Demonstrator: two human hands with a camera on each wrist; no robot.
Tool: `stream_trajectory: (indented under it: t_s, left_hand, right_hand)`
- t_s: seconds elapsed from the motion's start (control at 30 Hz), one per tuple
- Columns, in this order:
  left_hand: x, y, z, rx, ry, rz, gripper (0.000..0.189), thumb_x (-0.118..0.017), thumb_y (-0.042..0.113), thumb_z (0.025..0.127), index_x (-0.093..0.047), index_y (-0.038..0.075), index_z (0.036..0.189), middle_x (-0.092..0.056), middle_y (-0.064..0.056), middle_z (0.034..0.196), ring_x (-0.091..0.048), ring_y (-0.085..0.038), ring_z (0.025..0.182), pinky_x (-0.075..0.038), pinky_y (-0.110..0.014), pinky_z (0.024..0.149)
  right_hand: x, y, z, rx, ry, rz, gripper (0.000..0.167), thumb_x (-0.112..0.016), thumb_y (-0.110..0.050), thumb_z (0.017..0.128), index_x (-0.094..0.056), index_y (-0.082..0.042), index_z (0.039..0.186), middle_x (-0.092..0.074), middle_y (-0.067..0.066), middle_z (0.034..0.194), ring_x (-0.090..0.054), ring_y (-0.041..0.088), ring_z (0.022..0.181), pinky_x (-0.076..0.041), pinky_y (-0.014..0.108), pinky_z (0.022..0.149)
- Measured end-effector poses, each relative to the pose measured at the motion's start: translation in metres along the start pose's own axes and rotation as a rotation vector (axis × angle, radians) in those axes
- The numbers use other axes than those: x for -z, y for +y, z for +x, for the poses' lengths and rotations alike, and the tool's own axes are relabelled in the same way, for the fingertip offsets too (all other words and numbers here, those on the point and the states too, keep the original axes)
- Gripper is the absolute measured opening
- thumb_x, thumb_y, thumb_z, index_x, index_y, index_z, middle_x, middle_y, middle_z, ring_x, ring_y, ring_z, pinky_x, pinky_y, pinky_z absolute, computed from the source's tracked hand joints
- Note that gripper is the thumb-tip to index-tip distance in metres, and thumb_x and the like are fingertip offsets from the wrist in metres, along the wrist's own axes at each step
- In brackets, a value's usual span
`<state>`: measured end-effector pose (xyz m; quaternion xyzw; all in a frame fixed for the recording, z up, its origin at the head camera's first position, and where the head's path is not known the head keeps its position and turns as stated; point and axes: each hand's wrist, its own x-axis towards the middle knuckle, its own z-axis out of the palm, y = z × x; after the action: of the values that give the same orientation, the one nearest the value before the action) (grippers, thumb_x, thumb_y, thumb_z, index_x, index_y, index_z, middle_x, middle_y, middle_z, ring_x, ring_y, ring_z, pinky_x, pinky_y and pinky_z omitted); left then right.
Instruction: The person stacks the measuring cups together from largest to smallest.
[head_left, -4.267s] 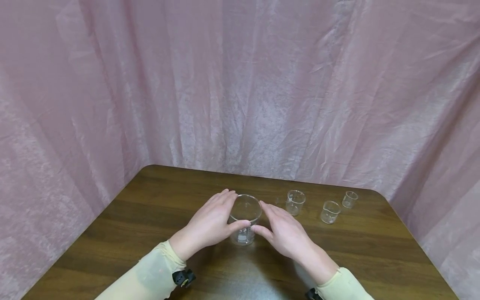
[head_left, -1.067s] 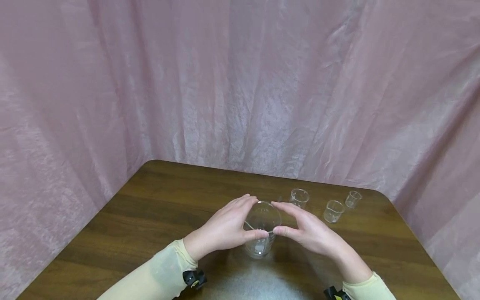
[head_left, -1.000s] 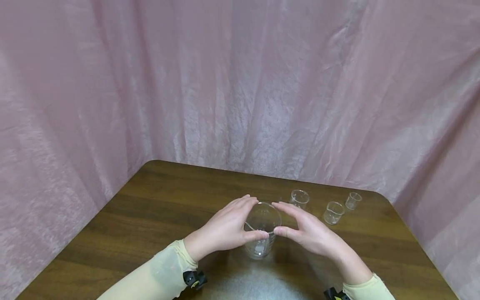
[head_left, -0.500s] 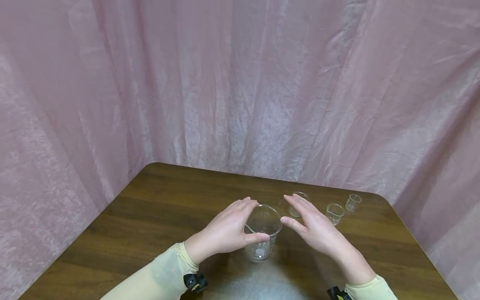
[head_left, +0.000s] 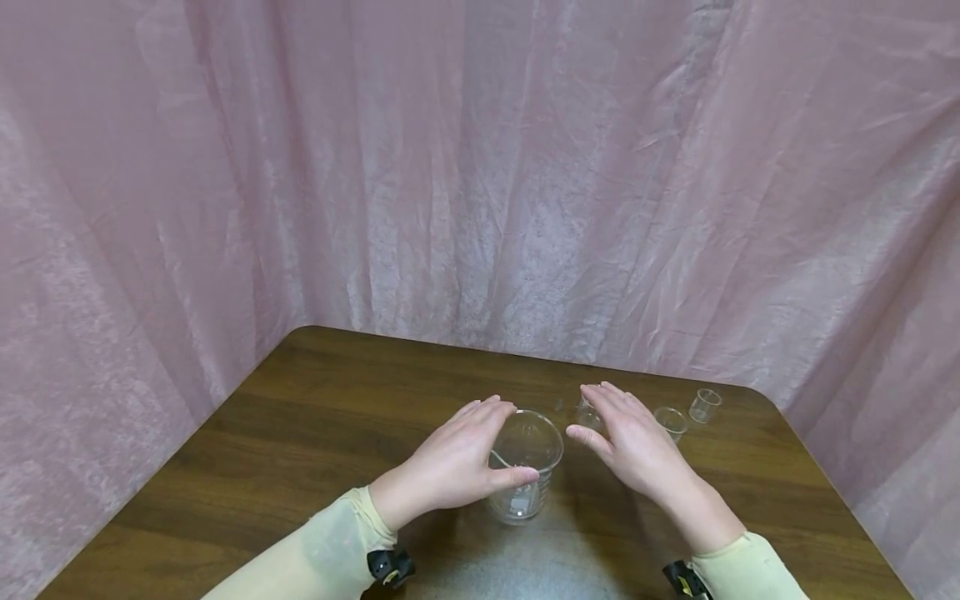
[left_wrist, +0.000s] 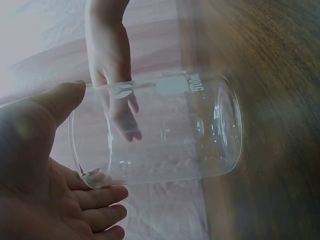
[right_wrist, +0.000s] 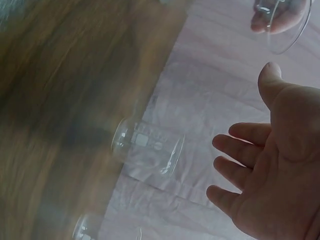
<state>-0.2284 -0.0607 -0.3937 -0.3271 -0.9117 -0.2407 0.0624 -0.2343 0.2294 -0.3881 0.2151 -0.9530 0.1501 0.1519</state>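
Note:
A large clear glass beaker (head_left: 534,454) with white printed markings stands upright on the wooden table. My left hand (head_left: 457,458) holds it at the rim, thumb on the near side and fingers round the left side; the left wrist view shows thumb and fingertips at the rim of the beaker (left_wrist: 165,130). My right hand (head_left: 637,446) is apart from it, fingers extended and holding nothing. It overlaps a smaller beaker (head_left: 587,415), partly hidden behind the fingers. In the right wrist view, that hand's fingers (right_wrist: 235,170) point toward a small beaker (right_wrist: 147,147) with a gap between.
To the right of my right hand stand another small beaker (head_left: 671,421), partly covered by the hand, and the smallest beaker (head_left: 705,406) near the far right corner. A pink curtain (head_left: 480,183) hangs behind the brown table (head_left: 390,375).
The large beaker came nearer and to the right with both hands on it. Since then my right hand has left its rim and moved right toward the small beakers; my left hand stays.

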Motion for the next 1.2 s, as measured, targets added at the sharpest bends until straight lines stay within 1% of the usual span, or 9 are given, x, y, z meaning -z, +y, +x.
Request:
stream_trajectory:
  t_s: [0.13, 0.4, 0.73, 1.0, 1.2]
  left_hand:
    - [-0.001, 0.0, 0.0, 0.002, -0.004, 0.007, 0.089, -0.076, 0.067, 0.097, -0.054, 0.003, 0.156, -0.058, -0.013, 0.16, -0.042, -0.035, 0.158, -0.032, -0.051, 0.131]
    - [-0.001, 0.002, -0.001, -0.004, 0.0, -0.004, 0.087, -0.077, 0.064, 0.097, -0.056, 0.002, 0.154, -0.059, -0.013, 0.158, -0.044, -0.034, 0.157, -0.034, -0.051, 0.13]
    - [-0.001, 0.003, -0.003, -0.019, 0.018, 0.01, 0.085, -0.077, 0.064, 0.097, -0.058, 0.003, 0.152, -0.062, -0.011, 0.155, -0.045, -0.033, 0.157, -0.035, -0.05, 0.13]
    - [0.0, 0.005, -0.002, -0.016, -0.001, 0.007, 0.088, -0.076, 0.065, 0.098, -0.055, 0.002, 0.155, -0.06, -0.012, 0.157, -0.043, -0.033, 0.158, -0.033, -0.05, 0.131]
    - [0.0, 0.005, 0.0, -0.017, -0.005, 0.006, 0.089, -0.075, 0.066, 0.098, -0.055, 0.001, 0.155, -0.06, -0.013, 0.158, -0.043, -0.033, 0.158, -0.032, -0.05, 0.131]
  right_hand:
    - [0.0, 0.007, 0.003, 0.001, -0.001, -0.036, 0.071, -0.072, -0.045, 0.107, -0.056, 0.004, 0.155, -0.06, 0.024, 0.156, -0.047, 0.048, 0.152, -0.033, 0.066, 0.126]
    - [0.0, 0.017, 0.008, -0.04, -0.019, -0.064, 0.073, -0.072, -0.048, 0.107, -0.056, 0.004, 0.156, -0.058, 0.025, 0.158, -0.046, 0.049, 0.153, -0.032, 0.066, 0.127]
    - [0.0, 0.027, 0.014, -0.054, -0.01, -0.099, 0.074, -0.077, -0.044, 0.103, -0.057, 0.006, 0.153, -0.06, 0.027, 0.154, -0.05, 0.051, 0.149, -0.035, 0.067, 0.125]
    - [-0.001, 0.035, 0.02, -0.087, -0.042, -0.113, 0.078, -0.075, -0.047, 0.104, -0.054, 0.009, 0.155, -0.058, 0.029, 0.156, -0.049, 0.052, 0.148, -0.034, 0.068, 0.125]
    - [-0.002, 0.04, 0.024, -0.1, -0.041, -0.117, 0.078, -0.077, -0.047, 0.103, -0.056, 0.01, 0.152, -0.06, 0.03, 0.152, -0.053, 0.052, 0.144, -0.037, 0.07, 0.122]
